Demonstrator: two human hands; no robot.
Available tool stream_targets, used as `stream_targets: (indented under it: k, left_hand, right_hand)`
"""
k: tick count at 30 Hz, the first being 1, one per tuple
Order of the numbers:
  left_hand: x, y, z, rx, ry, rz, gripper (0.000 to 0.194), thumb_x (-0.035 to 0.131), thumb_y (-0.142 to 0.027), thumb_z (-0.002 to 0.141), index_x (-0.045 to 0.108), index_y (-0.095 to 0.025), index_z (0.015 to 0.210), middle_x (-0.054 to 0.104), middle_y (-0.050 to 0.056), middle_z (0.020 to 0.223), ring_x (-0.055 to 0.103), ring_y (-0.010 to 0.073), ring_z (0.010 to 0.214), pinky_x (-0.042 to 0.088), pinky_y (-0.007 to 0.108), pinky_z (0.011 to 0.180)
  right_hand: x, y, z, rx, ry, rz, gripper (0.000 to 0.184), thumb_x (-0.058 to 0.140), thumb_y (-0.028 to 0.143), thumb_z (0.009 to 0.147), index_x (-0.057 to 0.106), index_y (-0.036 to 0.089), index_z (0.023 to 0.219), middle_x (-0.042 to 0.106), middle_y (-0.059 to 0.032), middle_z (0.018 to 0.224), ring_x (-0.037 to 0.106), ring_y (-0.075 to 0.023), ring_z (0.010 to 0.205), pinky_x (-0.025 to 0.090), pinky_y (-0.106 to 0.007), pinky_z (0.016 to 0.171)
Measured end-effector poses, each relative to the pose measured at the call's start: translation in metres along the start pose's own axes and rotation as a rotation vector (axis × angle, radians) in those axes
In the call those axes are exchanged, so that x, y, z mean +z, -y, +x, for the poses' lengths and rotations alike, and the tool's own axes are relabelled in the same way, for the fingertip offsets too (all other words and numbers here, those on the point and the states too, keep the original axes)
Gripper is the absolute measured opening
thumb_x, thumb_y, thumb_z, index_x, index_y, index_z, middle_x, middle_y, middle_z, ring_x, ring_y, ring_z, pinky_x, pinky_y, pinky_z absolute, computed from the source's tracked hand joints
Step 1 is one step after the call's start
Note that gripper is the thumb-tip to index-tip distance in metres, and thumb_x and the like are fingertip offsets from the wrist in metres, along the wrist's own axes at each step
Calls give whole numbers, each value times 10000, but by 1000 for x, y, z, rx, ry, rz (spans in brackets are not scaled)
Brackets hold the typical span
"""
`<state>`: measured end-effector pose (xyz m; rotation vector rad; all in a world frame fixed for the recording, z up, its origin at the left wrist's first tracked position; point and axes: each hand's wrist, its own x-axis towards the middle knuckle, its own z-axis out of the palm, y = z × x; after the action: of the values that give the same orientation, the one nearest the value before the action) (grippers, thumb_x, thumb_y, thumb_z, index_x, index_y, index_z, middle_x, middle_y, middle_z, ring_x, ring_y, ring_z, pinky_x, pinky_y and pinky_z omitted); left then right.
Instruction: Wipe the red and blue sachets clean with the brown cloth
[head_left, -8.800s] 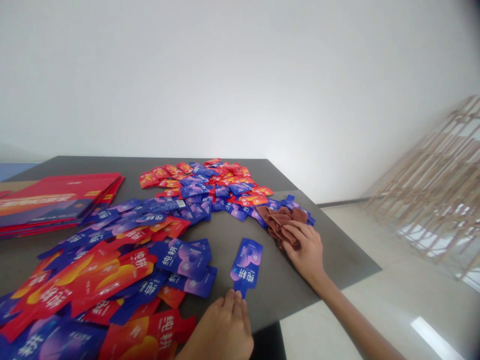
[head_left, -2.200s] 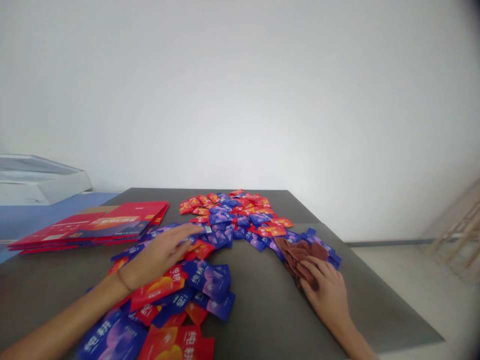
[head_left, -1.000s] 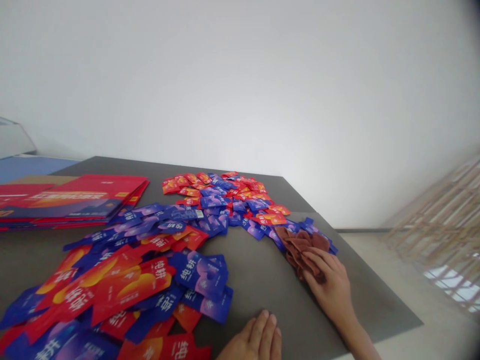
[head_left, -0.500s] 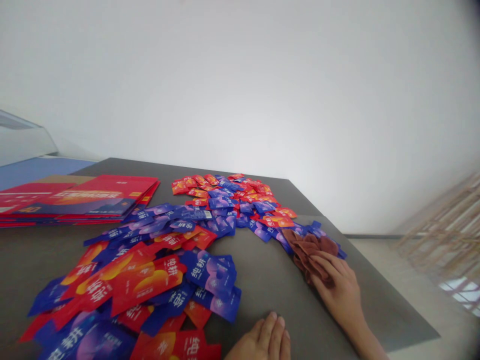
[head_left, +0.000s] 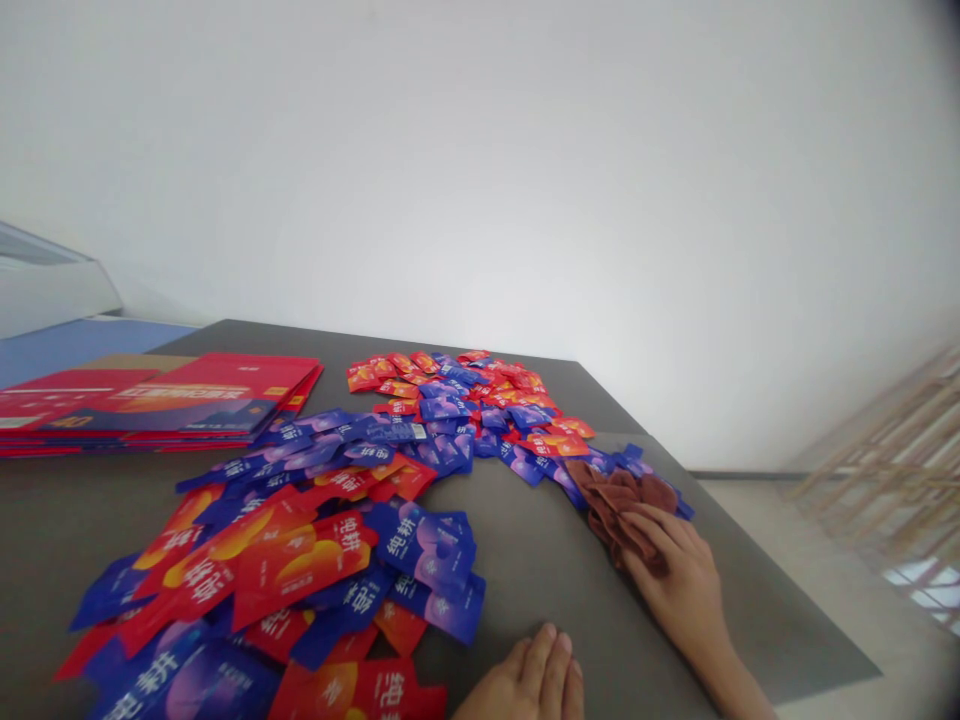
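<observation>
Head view: stacked red folders (head_left: 172, 408) beside scattered sachets (head_left: 300, 560).

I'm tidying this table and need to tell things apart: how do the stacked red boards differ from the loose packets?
The stacked red printed boards lie squared in a neat pile at the far left, while the loose printed packets sprawl in overlapping heaps. The boards are wide rectangles; the packets are narrow, with a tab end. The boards look much larger. Both carry red, blue and orange print and lie on the dark grey table.

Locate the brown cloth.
In the head view, the brown cloth lies near the right edge of the dark grey table, under the right hand, against the blue sachets.
</observation>
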<state>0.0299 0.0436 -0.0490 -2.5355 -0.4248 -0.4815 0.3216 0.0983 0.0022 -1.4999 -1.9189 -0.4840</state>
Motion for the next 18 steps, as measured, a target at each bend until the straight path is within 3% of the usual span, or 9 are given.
stream_targets:
  k: [8, 14, 18]
  left_hand:
    - [10, -4, 0, -42, -106, 64, 193, 557, -118, 1049, 678, -108, 1200, 801, 88, 1180, 777, 184, 1023, 592, 276, 810]
    - [9, -4, -3, -14, -36, 16, 248, 537, -106, 1045, 655, -95, 1263, 767, 130, 1266, 761, 210, 1086, 600, 303, 865]
    - [14, -5, -4, -35, -101, 41, 250, 525, -100, 1045, 670, -107, 1249, 778, 101, 1247, 762, 194, 1066, 598, 285, 852]
  right_hand:
    - [1, -3, -1, 9, 19, 16, 284, 640, 401, 947, 718, 283, 1193, 732, -67, 1255, 662, -303, 1127, 496, -474, 964]
    - [0, 1, -1, 33, 21, 10, 289, 628, 396, 946, 723, 278, 1193, 732, -72, 1263, 662, -303, 1143, 490, -481, 984]
    - [2, -1, -2, 32, 17, 10, 294, 630, 397, 941, 725, 276, 1191, 733, -79, 1255, 661, -308, 1146, 489, -485, 986]
